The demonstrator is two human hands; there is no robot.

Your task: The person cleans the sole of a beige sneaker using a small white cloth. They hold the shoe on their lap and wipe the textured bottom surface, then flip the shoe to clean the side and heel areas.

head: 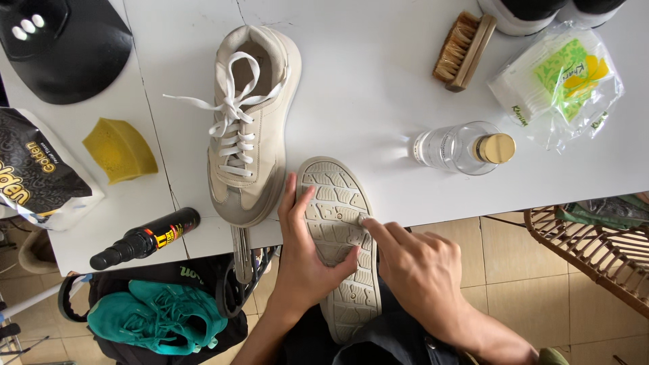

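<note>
A beige sneaker (pixel 338 203) lies sole-up across the table's front edge and my lap. My left hand (pixel 304 260) grips it from the left side, thumb and fingers spread over the ribbed sole. My right hand (pixel 419 270) comes in from the right, its index fingertip pressed on the sole near the middle; whether a small item sits under the fingertip is unclear. The matching beige sneaker (pixel 253 128) with white laces stands upright on the white table (pixel 365 81), just left of the held shoe.
On the table: a clear glass bottle with gold cap (pixel 463 147) lying on its side, a wooden brush (pixel 463 51), a bag of cotton swabs (pixel 558 78), a yellow sponge (pixel 120 149), a black spray bottle (pixel 145 238), a black cap (pixel 64 47). Teal shoes (pixel 159 318) below; wicker chair (pixel 595 250) right.
</note>
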